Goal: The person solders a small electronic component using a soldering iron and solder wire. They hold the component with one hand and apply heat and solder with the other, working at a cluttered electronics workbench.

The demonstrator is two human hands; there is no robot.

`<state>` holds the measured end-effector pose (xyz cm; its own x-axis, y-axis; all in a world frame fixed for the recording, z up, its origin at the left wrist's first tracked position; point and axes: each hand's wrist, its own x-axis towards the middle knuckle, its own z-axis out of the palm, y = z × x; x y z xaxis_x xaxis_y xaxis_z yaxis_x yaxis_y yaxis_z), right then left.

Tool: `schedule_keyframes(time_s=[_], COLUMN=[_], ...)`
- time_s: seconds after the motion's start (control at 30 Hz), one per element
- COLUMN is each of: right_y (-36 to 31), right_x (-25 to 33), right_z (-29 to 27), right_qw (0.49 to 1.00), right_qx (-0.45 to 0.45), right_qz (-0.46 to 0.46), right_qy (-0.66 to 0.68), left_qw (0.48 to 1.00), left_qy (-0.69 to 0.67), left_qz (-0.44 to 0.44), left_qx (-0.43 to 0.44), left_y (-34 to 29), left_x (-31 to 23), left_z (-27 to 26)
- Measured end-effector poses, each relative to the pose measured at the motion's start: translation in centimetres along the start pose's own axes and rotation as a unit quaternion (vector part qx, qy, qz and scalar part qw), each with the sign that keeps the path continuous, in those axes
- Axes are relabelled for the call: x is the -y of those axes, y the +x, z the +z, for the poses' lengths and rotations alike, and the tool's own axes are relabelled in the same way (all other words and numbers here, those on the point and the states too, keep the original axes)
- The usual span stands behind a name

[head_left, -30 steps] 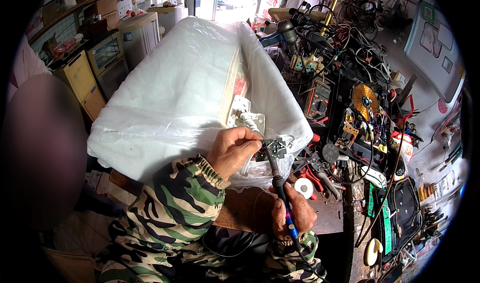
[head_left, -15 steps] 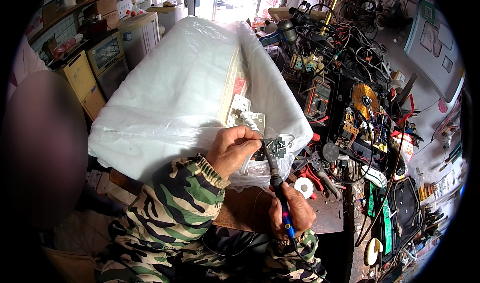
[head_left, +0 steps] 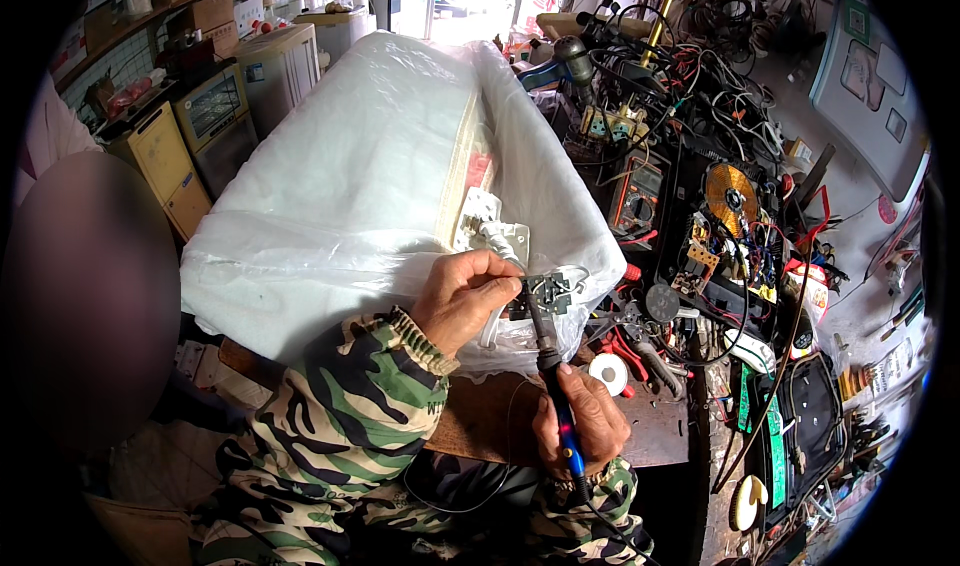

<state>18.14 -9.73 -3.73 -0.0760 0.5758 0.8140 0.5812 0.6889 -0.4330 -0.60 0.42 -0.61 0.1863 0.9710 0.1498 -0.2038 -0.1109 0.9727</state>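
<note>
My right hand (head_left: 585,421) grips a soldering iron (head_left: 557,391) with a dark blue handle, and its cord trails down past my sleeve. The iron's metal shaft points up and away, its tip at a small dark circuit board (head_left: 548,292). At the board's left edge, my left hand (head_left: 468,301) pinches thumb and forefinger together; what lies between them is too small to make out. White wires (head_left: 575,281) loop at the board's right side. Just beyond are white plastic parts (head_left: 490,226), resting with the board on the plastic-wrapped white bundle (head_left: 340,186).
A white-centred spool (head_left: 608,374) and red-handled pliers (head_left: 625,351) lie right of the iron on the wooden bench (head_left: 480,416). Farther right are a multimeter (head_left: 637,198), a copper-coloured coil (head_left: 731,198), a brush (head_left: 747,503) and tangled cables (head_left: 690,76). A blurred shape fills the left side.
The soldering iron's handle and my right hand have shifted very slightly left and up. My left hand stays almost where it was, still pinched at the board's edge.
</note>
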Motion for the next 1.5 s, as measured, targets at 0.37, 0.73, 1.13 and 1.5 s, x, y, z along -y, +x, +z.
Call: schedule_keyframes(time_s=[0.37,0.73,1.13,1.5], right_y=[0.09,0.41,-0.10,0.02], right_x=[0.15,0.32,-0.19,-0.21], right_z=[-0.24,-0.17,-0.03,0.13], right_qw=[1.000,1.000,1.000,1.000], right_qx=[0.003,-0.008,-0.014,-0.015], right_qz=[-0.002,-0.007,-0.012,-0.015], right_qy=[-0.001,0.006,0.009,0.005], left_qw=[1.000,1.000,1.000,0.999], left_qy=[-0.006,-0.009,-0.016,-0.021], left_qz=[-0.023,-0.010,-0.019,-0.030], left_qx=[0.001,-0.002,-0.003,-0.003], left_y=[-0.08,-0.08,0.11,-0.15], left_x=[-0.13,-0.02,0.19,-0.17], left_z=[0.08,0.10,0.16,0.08])
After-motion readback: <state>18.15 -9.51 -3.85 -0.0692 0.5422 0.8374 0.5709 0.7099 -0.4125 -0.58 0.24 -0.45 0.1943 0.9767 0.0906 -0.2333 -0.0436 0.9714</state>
